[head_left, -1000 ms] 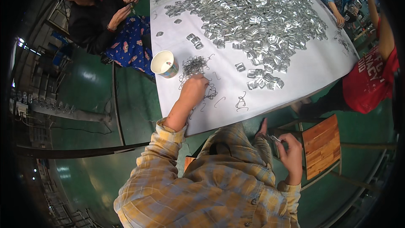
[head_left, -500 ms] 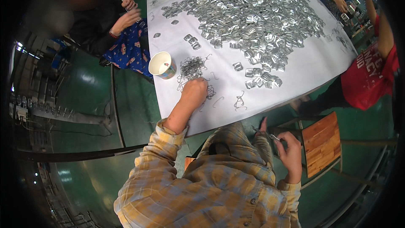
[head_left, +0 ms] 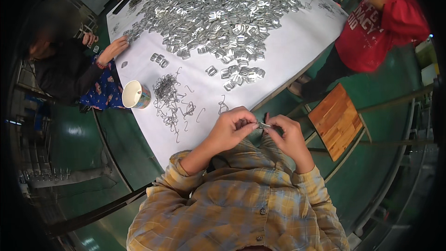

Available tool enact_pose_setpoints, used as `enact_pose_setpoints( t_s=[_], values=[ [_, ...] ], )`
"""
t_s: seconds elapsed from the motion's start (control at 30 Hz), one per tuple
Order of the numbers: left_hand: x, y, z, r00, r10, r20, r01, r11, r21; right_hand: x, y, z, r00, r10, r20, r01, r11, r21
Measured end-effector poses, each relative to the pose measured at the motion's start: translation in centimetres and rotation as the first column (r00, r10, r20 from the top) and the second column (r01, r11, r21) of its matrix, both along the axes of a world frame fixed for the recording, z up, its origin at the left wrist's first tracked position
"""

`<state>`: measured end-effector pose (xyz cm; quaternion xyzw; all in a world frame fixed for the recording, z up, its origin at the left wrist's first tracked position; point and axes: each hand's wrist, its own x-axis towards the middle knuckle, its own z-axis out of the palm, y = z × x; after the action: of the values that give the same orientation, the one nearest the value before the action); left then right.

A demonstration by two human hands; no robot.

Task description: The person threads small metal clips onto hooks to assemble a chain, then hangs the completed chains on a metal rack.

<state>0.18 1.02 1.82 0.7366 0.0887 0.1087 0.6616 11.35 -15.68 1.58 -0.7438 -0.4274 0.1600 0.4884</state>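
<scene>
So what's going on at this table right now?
A person in a plaid shirt holds a small metal piece between the left hand and the right hand, at the edge of the white table. A tangle of wire hooks lies beside a paper cup, with a big heap of metal clips beyond. Other people sit or stand around the table.

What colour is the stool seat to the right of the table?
The stool seat is orange-brown slatted wood, seen best in the head view.
</scene>
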Motion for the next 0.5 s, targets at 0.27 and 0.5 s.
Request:
enact_pose_setpoints(
  t_s=[0.27,0.5],
  values=[
    [0.5,-0.7,-1.1,0.995,0.038,0.087,-0.05,0.989,0.138,-0.1,0.4,0.3,0.999,0.005,0.052,-0.005,1.0,-0.002],
    [-0.2,-1.1,-2.3,0.992,0.045,0.116,-0.048,0.999,0.018,1.6,0.9,0.3,0.986,0.16,0.053,-0.157,0.986,-0.061]
  ],
)
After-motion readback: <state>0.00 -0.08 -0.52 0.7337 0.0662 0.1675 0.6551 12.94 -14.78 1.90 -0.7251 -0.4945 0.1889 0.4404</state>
